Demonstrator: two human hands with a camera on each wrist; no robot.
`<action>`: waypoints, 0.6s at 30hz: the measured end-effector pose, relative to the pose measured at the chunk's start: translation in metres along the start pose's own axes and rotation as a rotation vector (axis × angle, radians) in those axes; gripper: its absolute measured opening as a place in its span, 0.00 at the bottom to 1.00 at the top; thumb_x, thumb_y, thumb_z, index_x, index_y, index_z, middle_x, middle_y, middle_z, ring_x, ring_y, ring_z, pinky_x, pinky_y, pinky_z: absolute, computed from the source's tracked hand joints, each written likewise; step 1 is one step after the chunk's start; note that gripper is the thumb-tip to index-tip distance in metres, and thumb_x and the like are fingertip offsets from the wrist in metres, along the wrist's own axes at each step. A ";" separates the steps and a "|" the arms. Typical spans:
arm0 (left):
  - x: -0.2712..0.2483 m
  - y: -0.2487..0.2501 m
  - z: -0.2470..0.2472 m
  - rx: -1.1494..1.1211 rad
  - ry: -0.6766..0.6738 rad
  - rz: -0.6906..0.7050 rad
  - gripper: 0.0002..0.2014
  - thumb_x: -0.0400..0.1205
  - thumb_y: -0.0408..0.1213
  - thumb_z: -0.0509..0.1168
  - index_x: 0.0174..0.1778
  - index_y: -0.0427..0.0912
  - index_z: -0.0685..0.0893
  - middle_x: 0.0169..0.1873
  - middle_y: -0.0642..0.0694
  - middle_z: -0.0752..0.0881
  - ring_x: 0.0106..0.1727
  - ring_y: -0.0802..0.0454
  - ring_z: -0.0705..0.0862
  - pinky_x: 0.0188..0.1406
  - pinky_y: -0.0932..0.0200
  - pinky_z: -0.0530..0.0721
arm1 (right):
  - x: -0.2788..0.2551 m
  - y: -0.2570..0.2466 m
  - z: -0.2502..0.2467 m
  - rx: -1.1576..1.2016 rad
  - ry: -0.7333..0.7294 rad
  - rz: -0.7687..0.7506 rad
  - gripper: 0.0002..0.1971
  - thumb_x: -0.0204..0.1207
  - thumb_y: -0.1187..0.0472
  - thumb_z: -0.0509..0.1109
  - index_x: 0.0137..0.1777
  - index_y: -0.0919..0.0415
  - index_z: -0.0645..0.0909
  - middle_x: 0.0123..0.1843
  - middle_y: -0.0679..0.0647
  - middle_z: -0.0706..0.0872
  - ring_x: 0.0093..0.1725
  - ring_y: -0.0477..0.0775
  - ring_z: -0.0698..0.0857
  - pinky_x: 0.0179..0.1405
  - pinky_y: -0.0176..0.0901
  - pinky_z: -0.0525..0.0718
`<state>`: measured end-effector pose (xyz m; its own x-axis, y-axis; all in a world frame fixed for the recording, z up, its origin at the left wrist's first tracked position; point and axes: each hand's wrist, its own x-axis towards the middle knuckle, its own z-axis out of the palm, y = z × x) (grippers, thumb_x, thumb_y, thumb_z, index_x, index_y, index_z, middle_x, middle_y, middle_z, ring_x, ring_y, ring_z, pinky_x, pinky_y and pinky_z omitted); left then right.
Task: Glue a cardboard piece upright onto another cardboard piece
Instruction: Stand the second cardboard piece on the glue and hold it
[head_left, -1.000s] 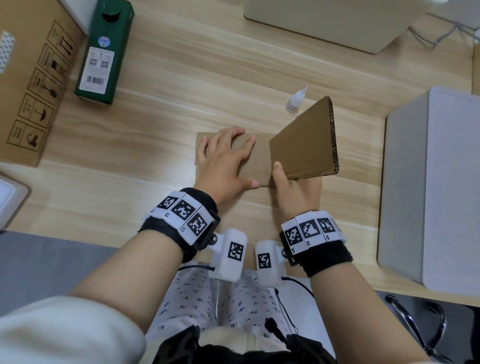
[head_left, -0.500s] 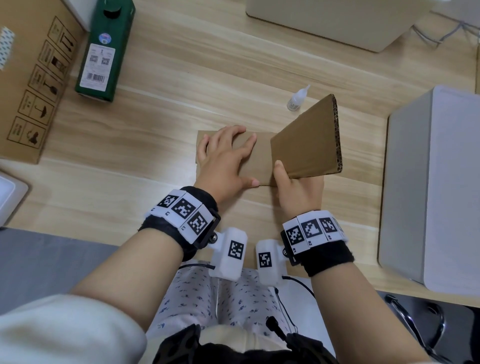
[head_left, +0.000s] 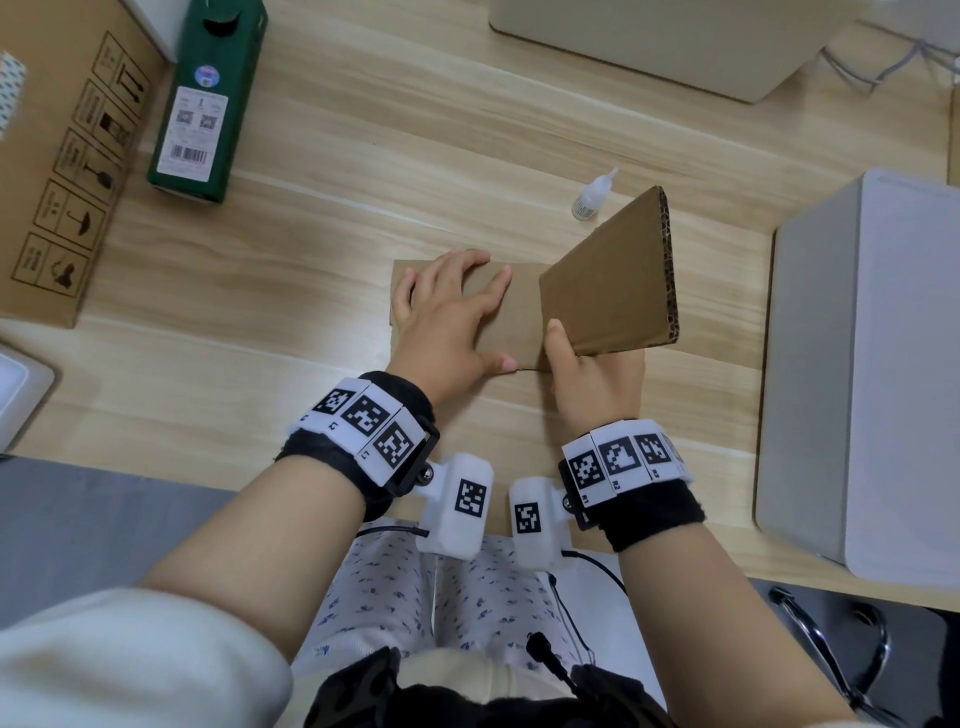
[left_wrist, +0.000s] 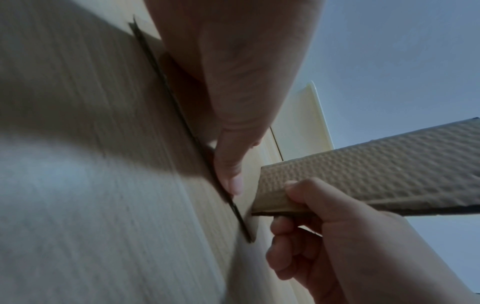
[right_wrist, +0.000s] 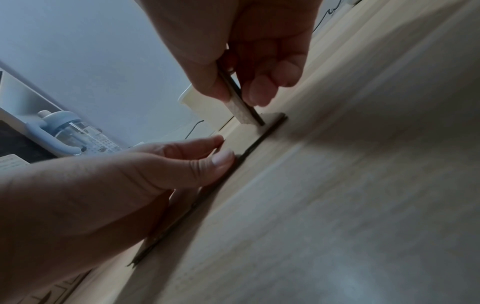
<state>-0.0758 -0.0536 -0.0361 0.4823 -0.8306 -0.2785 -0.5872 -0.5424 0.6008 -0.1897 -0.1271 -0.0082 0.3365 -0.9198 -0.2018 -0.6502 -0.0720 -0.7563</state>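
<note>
A flat brown cardboard base (head_left: 522, 325) lies on the wooden table. My left hand (head_left: 447, 312) presses flat on its left part with fingers spread; its thumb (left_wrist: 231, 174) rests at the base's near edge. My right hand (head_left: 569, 356) pinches the near lower corner of a thicker corrugated cardboard piece (head_left: 610, 280). That piece stands on edge over the base's right part and leans to the right. In the right wrist view its corner (right_wrist: 250, 115) comes down to the base (right_wrist: 270, 123); I cannot tell whether they touch. A small white glue bottle (head_left: 592, 195) stands just behind.
A green carton (head_left: 208, 98) and a printed cardboard box (head_left: 62, 171) sit at the back left. A grey-white box (head_left: 862, 364) stands close on the right, and a beige case (head_left: 660, 41) at the back. The table's edge (head_left: 156, 467) runs near my wrists.
The upright piece has shifted very slightly in my right hand. My left hand stays flat on the base.
</note>
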 end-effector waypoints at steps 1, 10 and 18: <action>0.000 0.000 0.000 0.001 0.000 0.000 0.42 0.65 0.53 0.73 0.74 0.60 0.62 0.78 0.53 0.58 0.79 0.53 0.48 0.75 0.50 0.33 | 0.000 0.000 0.000 -0.005 0.001 0.000 0.12 0.71 0.61 0.67 0.40 0.73 0.79 0.41 0.68 0.87 0.36 0.50 0.75 0.35 0.36 0.64; 0.000 0.000 0.000 0.003 0.003 -0.001 0.42 0.64 0.53 0.73 0.74 0.60 0.62 0.78 0.53 0.58 0.79 0.52 0.48 0.75 0.50 0.34 | -0.001 -0.002 -0.001 -0.016 0.000 -0.013 0.12 0.72 0.61 0.67 0.40 0.73 0.80 0.41 0.67 0.87 0.33 0.37 0.68 0.33 0.31 0.61; 0.001 -0.001 0.001 0.013 0.002 -0.003 0.42 0.64 0.53 0.73 0.74 0.60 0.62 0.78 0.53 0.58 0.80 0.52 0.48 0.75 0.49 0.34 | 0.001 0.001 0.000 -0.006 0.002 0.003 0.13 0.71 0.59 0.67 0.38 0.72 0.79 0.39 0.68 0.87 0.41 0.63 0.82 0.36 0.40 0.68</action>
<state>-0.0754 -0.0540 -0.0371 0.4851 -0.8288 -0.2790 -0.5943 -0.5464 0.5901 -0.1900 -0.1280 -0.0097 0.3329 -0.9208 -0.2032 -0.6556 -0.0711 -0.7518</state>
